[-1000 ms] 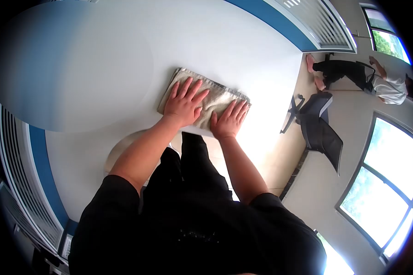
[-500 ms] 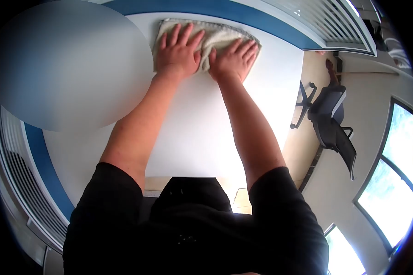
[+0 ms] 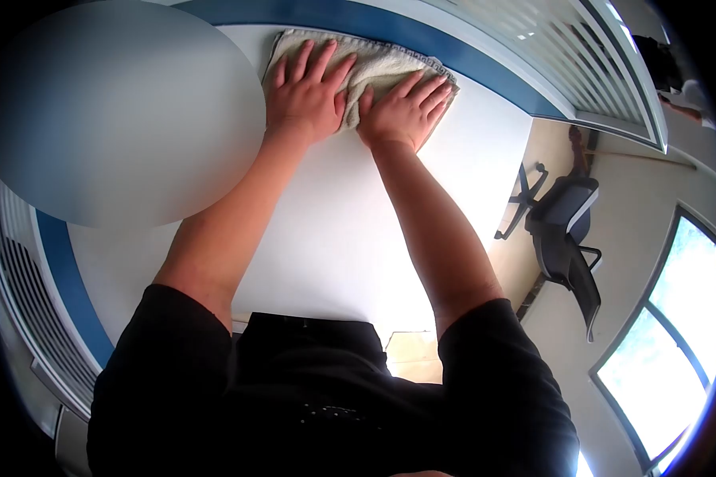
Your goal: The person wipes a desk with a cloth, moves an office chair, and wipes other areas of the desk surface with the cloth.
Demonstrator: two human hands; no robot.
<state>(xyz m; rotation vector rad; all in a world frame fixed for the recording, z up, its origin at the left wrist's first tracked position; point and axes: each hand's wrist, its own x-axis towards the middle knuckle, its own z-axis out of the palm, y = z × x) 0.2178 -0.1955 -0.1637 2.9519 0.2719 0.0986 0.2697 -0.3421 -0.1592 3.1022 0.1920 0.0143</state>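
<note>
A folded beige cloth [image 3: 366,67] lies on the white table [image 3: 326,230], its far edge against the blue strip [image 3: 318,17] of the partition. My left hand [image 3: 304,97] presses flat on the left part of the cloth, fingers spread. On the right part, my right hand [image 3: 404,113] also lies flat with its fingers apart. Between the two thumbs the cloth is bunched into a fold. Both arms are stretched forward over the table.
A blurred grey oval covers the upper left of the view. Slatted partitions [image 3: 589,71] stand at the far and left sides. To the right are a black office chair [image 3: 561,230], a window [image 3: 660,358] and part of another person [image 3: 688,103].
Both hands and the cloth have moved from near the table's front edge to its far side. Over the last half second they have hardly moved, while the view has tilted slightly.
</note>
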